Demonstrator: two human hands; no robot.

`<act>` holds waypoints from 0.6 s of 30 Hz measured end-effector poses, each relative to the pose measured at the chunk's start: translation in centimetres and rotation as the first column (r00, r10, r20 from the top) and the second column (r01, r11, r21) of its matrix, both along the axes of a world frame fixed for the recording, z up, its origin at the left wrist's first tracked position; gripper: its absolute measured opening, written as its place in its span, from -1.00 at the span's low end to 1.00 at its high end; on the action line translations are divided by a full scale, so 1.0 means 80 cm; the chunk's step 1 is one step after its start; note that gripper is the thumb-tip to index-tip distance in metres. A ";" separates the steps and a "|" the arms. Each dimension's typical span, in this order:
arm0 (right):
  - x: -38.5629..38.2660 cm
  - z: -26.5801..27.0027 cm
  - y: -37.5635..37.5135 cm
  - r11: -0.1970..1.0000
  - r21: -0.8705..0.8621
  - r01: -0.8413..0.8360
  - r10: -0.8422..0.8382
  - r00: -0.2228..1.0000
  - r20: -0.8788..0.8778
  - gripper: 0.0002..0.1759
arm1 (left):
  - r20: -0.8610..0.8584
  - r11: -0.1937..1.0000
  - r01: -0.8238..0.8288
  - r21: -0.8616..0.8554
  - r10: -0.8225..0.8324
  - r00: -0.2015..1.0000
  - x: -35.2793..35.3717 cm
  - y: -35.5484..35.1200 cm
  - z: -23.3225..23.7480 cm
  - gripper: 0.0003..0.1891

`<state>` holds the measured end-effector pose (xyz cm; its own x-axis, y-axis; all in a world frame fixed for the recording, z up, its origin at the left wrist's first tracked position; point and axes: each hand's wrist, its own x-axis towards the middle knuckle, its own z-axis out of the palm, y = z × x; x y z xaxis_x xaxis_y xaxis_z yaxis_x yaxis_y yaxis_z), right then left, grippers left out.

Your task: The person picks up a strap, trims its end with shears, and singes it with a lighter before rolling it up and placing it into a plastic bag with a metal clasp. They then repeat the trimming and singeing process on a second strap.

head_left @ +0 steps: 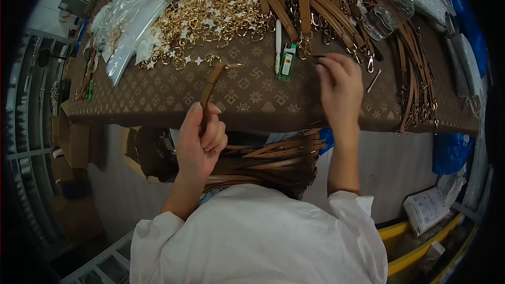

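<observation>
My left hand is closed round a short brown leather strap, which stands up from the fist and bends over at a gold-coloured metal end. My right hand hovers over the table's right half, thumb and fingers pinched together. A small dark tip shows at these fingers, but I cannot tell what it belongs to. Between the hands lie a green lighter and a slim white stick-shaped tool. Just right of the right hand is a cotton swab.
Gold chains with white star charms are heaped at the back, beside clear plastic bags. Brown straps with gold clasps pile up behind the lighter, and more straps hang over the right edge. A strap bundle lies across my lap.
</observation>
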<state>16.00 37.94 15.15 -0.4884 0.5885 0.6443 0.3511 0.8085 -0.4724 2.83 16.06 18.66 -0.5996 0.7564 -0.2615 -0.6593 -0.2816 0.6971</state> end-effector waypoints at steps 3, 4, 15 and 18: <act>0.018 -0.011 0.037 0.991 0.107 0.074 -0.100 0.961 0.259 -0.79 | -0.054 0.991 0.103 -0.085 -0.108 0.993 -0.003 -0.001 -0.006 -0.66; 0.019 -0.010 0.035 0.993 0.103 0.056 -0.080 0.965 0.249 -0.79 | -0.114 0.982 0.129 -0.138 -0.145 0.983 0.000 0.003 -0.005 -0.67; 0.049 -0.007 -0.016 0.924 -0.348 0.155 -0.153 0.988 0.034 -0.88 | -0.564 0.917 0.237 -0.321 -0.387 0.730 0.013 0.014 0.014 -0.71; 0.050 0.010 -0.067 0.804 -0.593 -0.041 -0.099 0.974 -0.202 -0.86 | -0.534 0.891 0.269 -0.366 -0.437 0.724 0.012 0.001 0.021 -0.70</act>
<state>20.02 32.62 15.95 -0.3573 0.8994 0.2519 0.2047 0.3385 -0.9184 3.82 16.14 20.37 -0.3967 0.9046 -0.1559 -0.1097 0.1219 0.9865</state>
